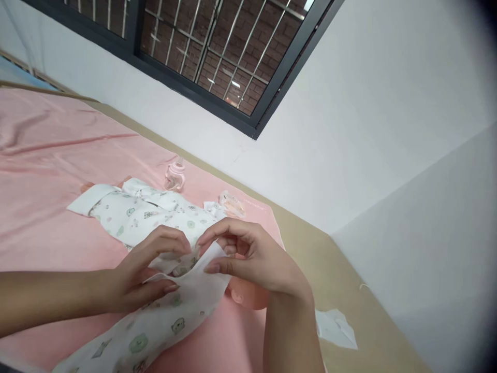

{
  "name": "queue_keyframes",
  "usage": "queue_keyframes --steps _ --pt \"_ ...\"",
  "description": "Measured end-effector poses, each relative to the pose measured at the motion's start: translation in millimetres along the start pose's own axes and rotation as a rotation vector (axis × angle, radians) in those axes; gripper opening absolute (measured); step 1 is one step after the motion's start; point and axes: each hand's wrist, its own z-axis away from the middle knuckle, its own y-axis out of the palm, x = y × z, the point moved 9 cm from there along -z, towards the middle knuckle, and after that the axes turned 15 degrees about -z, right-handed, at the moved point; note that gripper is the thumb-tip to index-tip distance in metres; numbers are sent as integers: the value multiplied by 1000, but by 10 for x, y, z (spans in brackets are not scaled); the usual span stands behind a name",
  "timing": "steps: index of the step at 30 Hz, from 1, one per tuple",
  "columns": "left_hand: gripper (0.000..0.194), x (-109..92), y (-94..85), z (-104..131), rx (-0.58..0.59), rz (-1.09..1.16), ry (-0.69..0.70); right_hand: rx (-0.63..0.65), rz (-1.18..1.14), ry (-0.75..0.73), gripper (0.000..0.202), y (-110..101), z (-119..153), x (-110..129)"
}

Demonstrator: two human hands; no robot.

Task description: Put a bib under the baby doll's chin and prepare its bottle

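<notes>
A baby doll [252, 294] lies on its back on a pink sheet, in white clothing [155, 207] printed with green and grey figures. Its head shows partly beneath my right wrist; its feet stick out at the far left. A loose printed flap of the garment [155, 331] stretches towards me. My left hand [155, 264] has its thumb on the flap's edge, fingers bent over the doll's chest. My right hand [248, 254] pinches the white edge of the same flap between thumb and curled fingers. Both hands hide the doll's upper chest and face.
A pink baby bottle [175, 175] with handles stands beyond the doll. Near it lies a small clear packet [232, 203]. The pink sheet [39, 233] covers a tan mat [306, 259], where a white cloth [336, 328] lies at right. Behind are a white wall and barred window [217, 46].
</notes>
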Motion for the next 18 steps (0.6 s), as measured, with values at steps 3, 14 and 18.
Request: queue_keyframes --steps 3,14,18 --pt "10 -44 37 2 36 -1 34 1 19 4 24 8 -13 -7" --pt "12 -50 -30 18 -39 -94 57 -131 252 -69 28 -11 -125 -33" --pt "7 -6 -68 7 -75 -110 23 -246 267 -110 31 -224 -30 38"
